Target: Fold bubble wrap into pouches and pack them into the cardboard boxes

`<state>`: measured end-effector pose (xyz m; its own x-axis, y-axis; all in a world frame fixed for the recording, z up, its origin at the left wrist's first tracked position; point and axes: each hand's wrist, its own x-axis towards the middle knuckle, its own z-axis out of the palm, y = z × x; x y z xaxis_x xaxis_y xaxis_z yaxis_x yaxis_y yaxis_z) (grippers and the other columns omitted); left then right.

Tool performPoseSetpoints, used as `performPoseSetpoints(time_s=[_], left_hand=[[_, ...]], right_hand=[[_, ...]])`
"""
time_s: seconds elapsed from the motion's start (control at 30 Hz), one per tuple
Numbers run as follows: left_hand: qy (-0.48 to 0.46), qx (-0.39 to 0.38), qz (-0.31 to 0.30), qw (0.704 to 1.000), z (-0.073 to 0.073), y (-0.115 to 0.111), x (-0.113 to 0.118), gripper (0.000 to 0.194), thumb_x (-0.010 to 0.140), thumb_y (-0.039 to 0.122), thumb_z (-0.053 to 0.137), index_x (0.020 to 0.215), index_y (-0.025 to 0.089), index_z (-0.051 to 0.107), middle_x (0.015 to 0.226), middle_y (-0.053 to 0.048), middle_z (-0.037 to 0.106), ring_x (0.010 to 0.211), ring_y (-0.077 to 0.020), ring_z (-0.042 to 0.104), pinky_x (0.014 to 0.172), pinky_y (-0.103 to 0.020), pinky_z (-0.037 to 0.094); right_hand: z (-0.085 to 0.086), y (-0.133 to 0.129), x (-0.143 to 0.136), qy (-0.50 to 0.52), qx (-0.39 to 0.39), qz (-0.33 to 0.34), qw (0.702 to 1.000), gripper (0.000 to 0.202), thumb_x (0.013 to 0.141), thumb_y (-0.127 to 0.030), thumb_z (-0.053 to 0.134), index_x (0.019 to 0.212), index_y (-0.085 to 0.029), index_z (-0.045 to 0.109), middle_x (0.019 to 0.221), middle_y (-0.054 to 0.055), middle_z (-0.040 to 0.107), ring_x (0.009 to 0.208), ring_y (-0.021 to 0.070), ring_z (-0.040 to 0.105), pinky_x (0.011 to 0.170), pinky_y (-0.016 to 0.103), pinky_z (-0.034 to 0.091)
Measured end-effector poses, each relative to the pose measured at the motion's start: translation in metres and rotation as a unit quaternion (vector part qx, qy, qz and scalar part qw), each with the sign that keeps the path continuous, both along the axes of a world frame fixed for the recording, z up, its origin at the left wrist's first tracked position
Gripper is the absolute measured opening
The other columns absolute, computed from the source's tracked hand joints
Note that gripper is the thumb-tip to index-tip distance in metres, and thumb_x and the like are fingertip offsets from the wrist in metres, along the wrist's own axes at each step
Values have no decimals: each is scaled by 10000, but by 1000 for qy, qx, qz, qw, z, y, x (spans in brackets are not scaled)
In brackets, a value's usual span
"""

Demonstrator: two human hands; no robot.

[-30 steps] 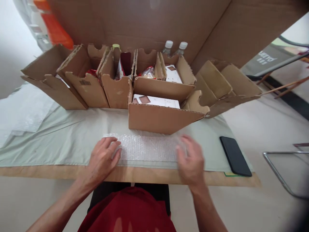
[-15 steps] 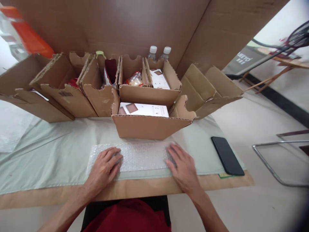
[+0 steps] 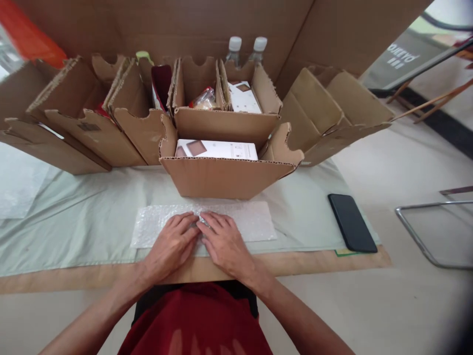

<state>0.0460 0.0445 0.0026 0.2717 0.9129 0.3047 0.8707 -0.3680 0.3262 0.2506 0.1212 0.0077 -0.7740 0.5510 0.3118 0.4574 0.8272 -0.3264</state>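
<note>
A folded strip of bubble wrap (image 3: 246, 219) lies flat on the pale green cloth (image 3: 92, 227) near the table's front edge. Both of my hands rest on its middle, their fingertips almost meeting. The fingers of my left hand (image 3: 175, 241) stretch forward over the wrap, holding nothing. Beside it my right hand (image 3: 223, 241) also lies with its fingers extended and slightly apart. Just beyond the strip stands an open cardboard bin (image 3: 229, 177) with a white printed box (image 3: 221, 149) inside.
Several open cardboard bins (image 3: 99, 138) line the back, some holding packets. Two capped bottles (image 3: 234, 49) stand behind them, before a tall cardboard panel (image 3: 185, 24). A black phone (image 3: 353, 222) lies at the right. More bubble wrap (image 3: 18, 187) is at the far left.
My hands have come inward from the two ends of the bubble wrap to its middle. The view has tipped down a little. The bins and phone stay in place.
</note>
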Motion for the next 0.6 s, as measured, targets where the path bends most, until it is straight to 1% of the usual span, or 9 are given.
performPoseSetpoints(time_s=[0.03,0.1,0.2,0.27,0.33,0.4,0.47,0.53,0.6], left_hand=[[-10,-11,-11,1000,-3,1,1,264,994,127,502,1184,188,675,1333,-127,693,1290,-315,606,1028,-512,548],[-38,-28,-24,999,-8,-2,-6,253,1004,148,509,1189,205,671,1378,-109,677,1328,-296,589,1056,-495,539],[-59,-32,-10,998,-8,-16,-31,260,1006,143,514,1198,234,663,1400,-79,665,1413,-269,527,1115,-460,510],[-45,-10,46,998,-5,-29,-51,253,1008,160,516,1202,235,660,1373,-92,672,1403,-283,536,1107,-472,514],[-14,15,142,990,-3,-41,-67,241,1005,232,535,1210,217,660,1336,-131,675,1353,-327,572,1082,-522,522],[21,21,243,969,-4,-46,-78,313,983,349,563,1229,179,657,1315,-183,666,1333,-396,569,1075,-604,502],[39,3,300,953,-8,-45,-80,416,943,440,574,1216,138,661,1323,-228,643,1362,-460,520,1089,-672,462],[24,-22,310,950,-13,-40,-77,381,903,430,565,1096,124,684,1352,-252,620,1408,-492,458,1110,-692,430],[-22,-38,306,951,-14,-34,-72,253,857,364,559,929,152,676,1376,-241,614,1426,-486,438,1122,-677,422]], right_hand=[[-3,-1,1,-18,2,8,1000,313,987,-236,564,1276,-209,680,1426,73,669,1293,262,608,1065,418,476],[-9,4,21,-29,13,-17,999,316,999,-290,569,1290,-237,680,1425,72,672,1299,274,611,1054,429,481],[-14,18,81,-19,45,-114,992,298,1030,-319,513,1246,-225,697,1346,119,714,1238,332,649,955,483,504],[-13,29,117,-5,63,-175,983,312,1040,-322,479,1196,-171,702,1258,172,738,1166,365,679,910,518,509],[-12,41,137,4,64,-223,973,333,1037,-348,466,1176,-158,701,1217,185,742,1147,367,684,921,534,509],[-12,53,137,-1,43,-259,965,365,1019,-401,474,1217,-181,688,1272,171,722,1199,360,661,960,536,505],[-15,66,126,-19,6,-272,962,414,971,-457,509,1232,-185,680,1347,178,686,1236,380,636,973,558,503],[-17,74,111,-27,-38,-262,964,383,917,-468,541,1114,-185,708,1359,186,679,1227,396,636,963,577,509],[-15,75,102,-8,-82,-237,968,282,887,-438,548,914,-205,705,1303,168,710,1199,380,651,963,566,515]])
